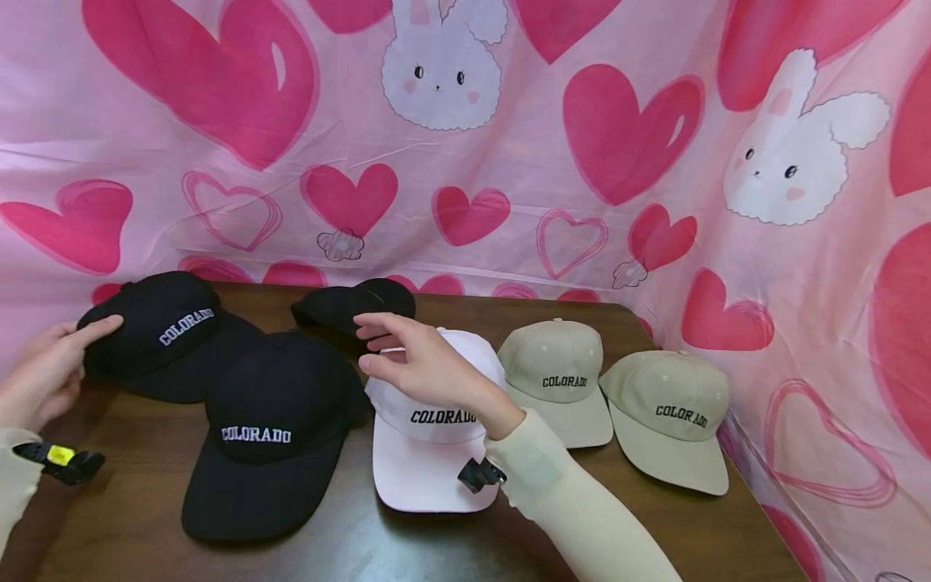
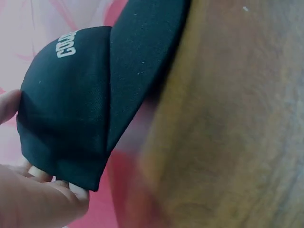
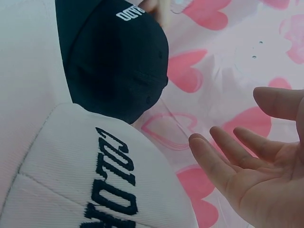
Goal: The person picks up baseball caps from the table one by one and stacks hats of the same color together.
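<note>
At the table's far left my left hand (image 1: 47, 376) holds a black cap (image 1: 149, 343) by its back edge, thumb on the outside. In the left wrist view, this black cap (image 2: 71, 109) shows white lettering, with fingers tucked beneath its rear rim. My right hand (image 1: 429, 364) hovers over a white cap (image 1: 432, 481) lettered COLORADO, its fingers spread and holding nothing. The right wrist view shows the hand (image 3: 259, 166) beside the white cap's crown (image 3: 71, 152). Another black COLORADO cap (image 1: 272, 388) sits between the hands, its brim toward me.
Behind the hands, a third black cap (image 1: 334, 307) lies at the table's back edge, partly hidden by my right hand. Two beige caps (image 1: 556, 364) (image 1: 672, 412) stand to the right. A pink cloth (image 1: 524, 145) with hearts and rabbits hangs around the brown table (image 1: 116, 485).
</note>
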Available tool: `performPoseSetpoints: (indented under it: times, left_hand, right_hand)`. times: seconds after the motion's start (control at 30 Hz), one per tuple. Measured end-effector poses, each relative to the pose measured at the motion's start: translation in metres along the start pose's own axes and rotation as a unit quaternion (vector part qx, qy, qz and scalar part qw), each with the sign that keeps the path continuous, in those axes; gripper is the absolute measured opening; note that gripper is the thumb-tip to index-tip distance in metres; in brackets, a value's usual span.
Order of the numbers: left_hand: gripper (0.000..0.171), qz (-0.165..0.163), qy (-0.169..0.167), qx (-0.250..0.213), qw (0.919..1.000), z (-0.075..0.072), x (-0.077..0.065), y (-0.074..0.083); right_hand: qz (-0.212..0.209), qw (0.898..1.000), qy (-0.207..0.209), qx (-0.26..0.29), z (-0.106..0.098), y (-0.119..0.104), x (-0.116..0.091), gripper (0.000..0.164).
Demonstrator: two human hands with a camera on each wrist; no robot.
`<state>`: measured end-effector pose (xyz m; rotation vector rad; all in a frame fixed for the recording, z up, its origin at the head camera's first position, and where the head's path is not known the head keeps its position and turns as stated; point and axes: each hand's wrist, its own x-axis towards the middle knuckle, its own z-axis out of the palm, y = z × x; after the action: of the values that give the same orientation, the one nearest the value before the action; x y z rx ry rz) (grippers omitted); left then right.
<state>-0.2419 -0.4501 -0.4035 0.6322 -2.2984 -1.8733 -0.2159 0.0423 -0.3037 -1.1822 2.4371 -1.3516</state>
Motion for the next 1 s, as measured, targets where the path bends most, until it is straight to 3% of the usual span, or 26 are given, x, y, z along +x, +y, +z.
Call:
performPoseSetpoints:
  times: [0.23, 0.3, 0.4, 0.47, 0.57, 0.63, 0.77, 1.0]
  left_hand:
    - [0.033, 0.064, 0.007, -0.015, 0.9978, 0.008, -0.006, 0.022]
    - [0.041, 0.081, 0.013, -0.002, 0.9966, 0.012, -0.008, 0.029]
    - [0.050, 0.114, 0.048, 0.061, 0.9904, 0.019, -0.014, 0.040]
    - [0.055, 0.142, 0.073, 0.116, 0.9803, 0.023, -0.020, 0.048]
    - [0.056, 0.189, 0.110, 0.192, 0.9567, 0.029, -0.029, 0.063]
    - [0.054, 0.226, 0.130, 0.218, 0.9405, 0.032, -0.038, 0.075]
    - [0.044, 0.310, 0.163, 0.191, 0.9169, 0.039, -0.055, 0.100]
    - [0.039, 0.405, 0.160, 0.110, 0.8936, 0.048, -0.091, 0.139]
  right_hand:
    - [-0.002, 1.000, 0.004, 0.005, 0.000, 0.001, 0.001, 0.049]
    - [-0.001, 1.000, 0.003, 0.008, 0.000, 0.002, 0.001, 0.049]
    - [0.000, 1.000, 0.003, 0.011, 0.001, 0.000, 0.002, 0.050]
    - [0.002, 1.000, 0.005, 0.012, 0.000, -0.005, 0.001, 0.050]
    - [0.008, 1.000, 0.008, 0.010, -0.003, -0.022, -0.002, 0.050]
    - [0.013, 1.000, 0.010, 0.010, -0.006, -0.033, -0.004, 0.049]
    - [0.008, 1.000, 0.016, 0.011, -0.009, -0.041, -0.005, 0.048]
    - [-0.022, 0.999, 0.027, 0.007, -0.010, -0.036, -0.002, 0.047]
